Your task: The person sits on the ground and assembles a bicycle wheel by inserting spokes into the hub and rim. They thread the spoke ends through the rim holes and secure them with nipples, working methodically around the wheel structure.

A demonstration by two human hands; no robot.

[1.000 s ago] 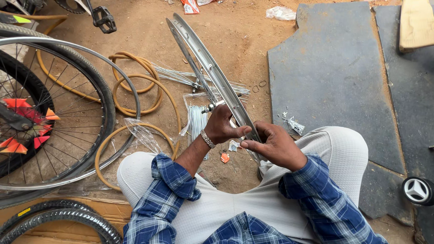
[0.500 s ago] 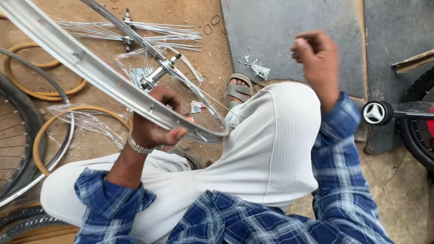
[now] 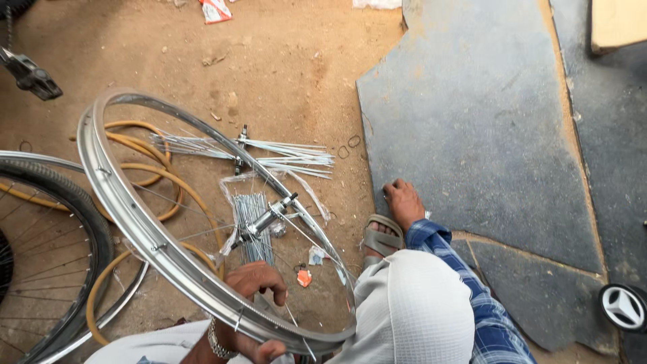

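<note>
A: Left hand (image 3: pixel 251 307) clamps the silver rim (image 3: pixel 145 236) at lower left, hub (image 3: pixel 264 220) dangling on a few spokes.

B: I see it. Right hand (image 3: pixel 404 201) is flat on the ground, holding nothing. One-handed, that rim could tip and bend spokes.

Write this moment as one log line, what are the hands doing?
left hand: grips wheel rim | right hand: on ground by sandal | spokes: on ground

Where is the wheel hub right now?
In the head view the hub sits left of centre, inside the silver rim gripped by the left hand, above a bundle of loose spokes on the dirt ground.
</note>
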